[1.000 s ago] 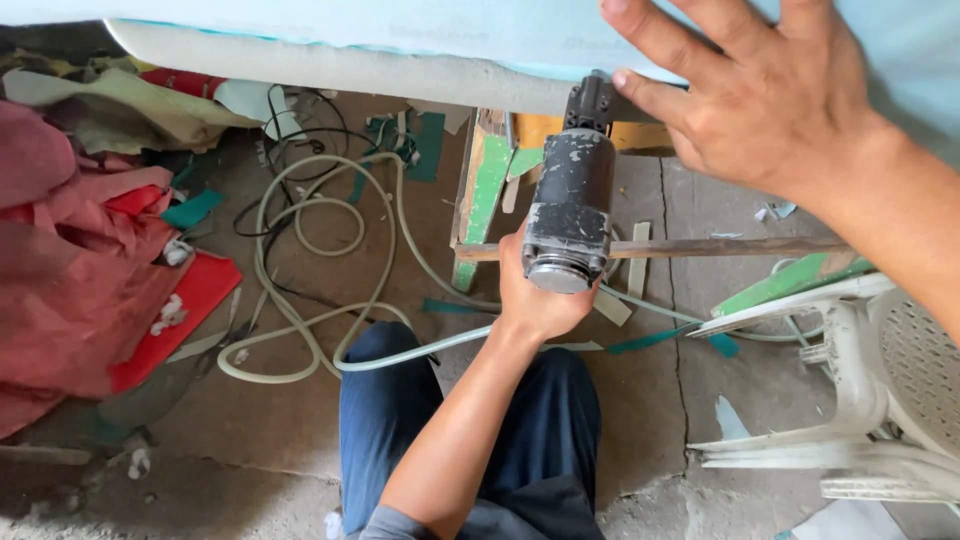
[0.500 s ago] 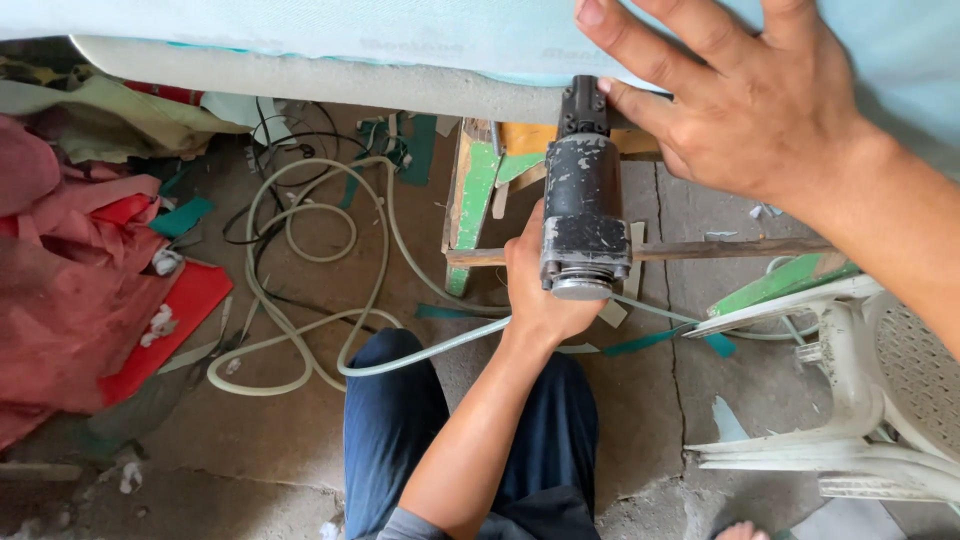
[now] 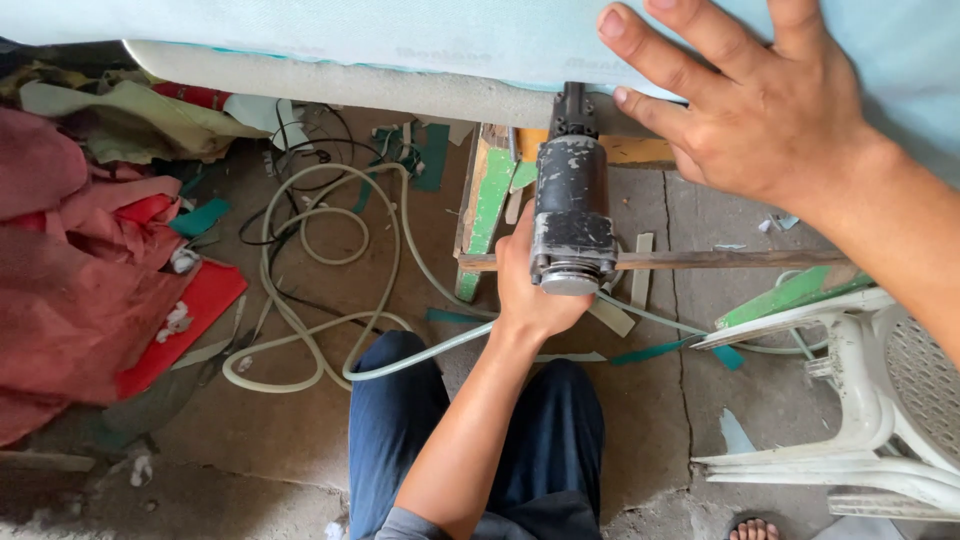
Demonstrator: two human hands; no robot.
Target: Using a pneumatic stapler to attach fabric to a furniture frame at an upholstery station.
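— What is the left hand (image 3: 535, 290) doing?

— It is wrapped around the lower end of a black power tool (image 3: 572, 215), fingers curled behind the body, thumb side toward the camera. The tool sits in the centre of the frame, its nose pointing up at the edge of the foam slab (image 3: 400, 92).

— And the right hand (image 3: 760, 110)?

— Spread flat, fingers splayed, pressing down on the pale blue sheet (image 3: 350, 30) that covers the slab, in the upper right of the frame. Its index finger lies just beside the tool's nose.

— Is the tool touching the foam?

— Its tip reaches the slab's edge; whether it bites in, I cannot tell.

— What lies around them?

— A pale hose (image 3: 300, 320) loops over the concrete floor (image 3: 250, 440) left of centre and runs under the left forearm toward the right. Behind the tool stands a green-painted wooden frame (image 3: 485, 210) with a dark crossbar (image 3: 730, 259). The person's dark blue trousers (image 3: 400, 440) fill the bottom centre. A white plastic chair (image 3: 880, 400) lies on its side at the lower right, and red and pink cloth (image 3: 70, 270) is heaped at the left edge.
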